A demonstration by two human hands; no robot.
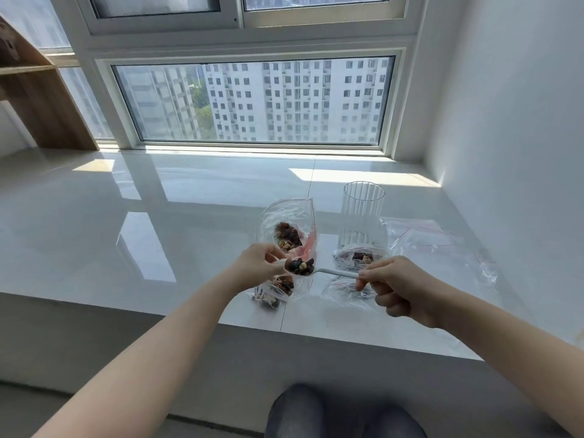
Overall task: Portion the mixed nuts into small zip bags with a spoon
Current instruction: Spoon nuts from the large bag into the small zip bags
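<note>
My right hand [396,287] grips the handle of a white spoon [335,273] whose bowl carries a heap of mixed nuts [300,266]. My left hand [260,262] pinches the edge of a clear zip bag [286,226], holding it upright and open; nuts lie inside it. The loaded spoon hovers just below that bag's lower edge, right of my left fingers. A filled small bag [278,290] lies on the sill under my left hand. Another bag with nuts [360,259] sits by the glass.
A ribbed clear glass [363,216] stands behind the spoon. Empty zip bags [433,245] lie flat to the right, one more bag [344,289] under the spoon handle. The white sill's front edge [316,335] runs close below. A wall rises at right, a wooden shelf [38,99] at far left.
</note>
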